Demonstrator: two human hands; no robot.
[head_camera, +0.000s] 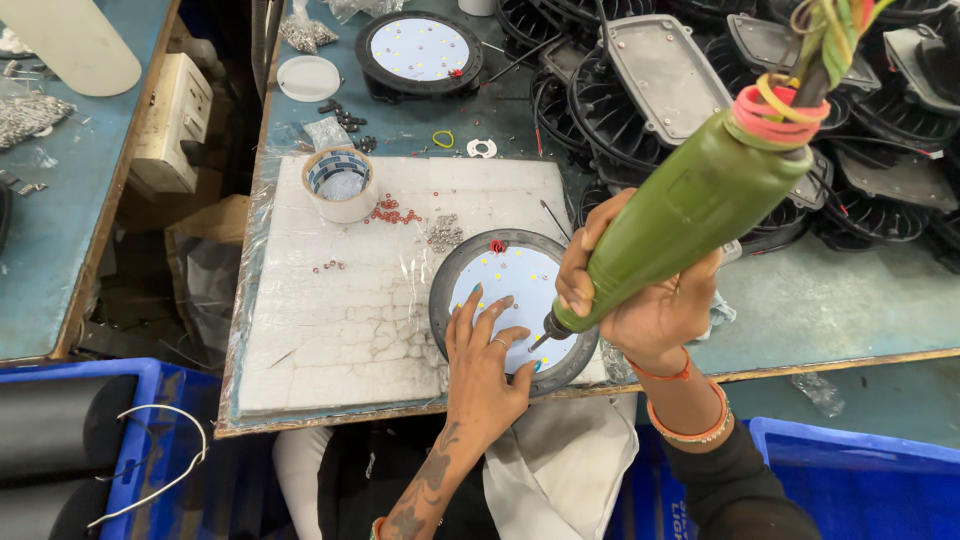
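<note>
Lamp (515, 305) at board's (340, 300) 4 o'clock edge, pinned under left hand (485, 360), fingers spread flat. Right hand (640, 300) clenched round green driver (690, 215), bit touching lamp face at 3 o'clock. Tape roll (341, 184) at 11.

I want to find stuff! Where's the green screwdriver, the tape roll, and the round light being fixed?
green electric screwdriver (690, 205), head view, middle of its green body.
tape roll (341, 184), head view, its front outer wall.
round light (520, 280), head view, bare white face with small yellow dots.

The green screwdriver (690, 205) looks like matt plastic, and the white foam board (330, 300) beside it looks cracked and rough under glossy wrap.
</note>
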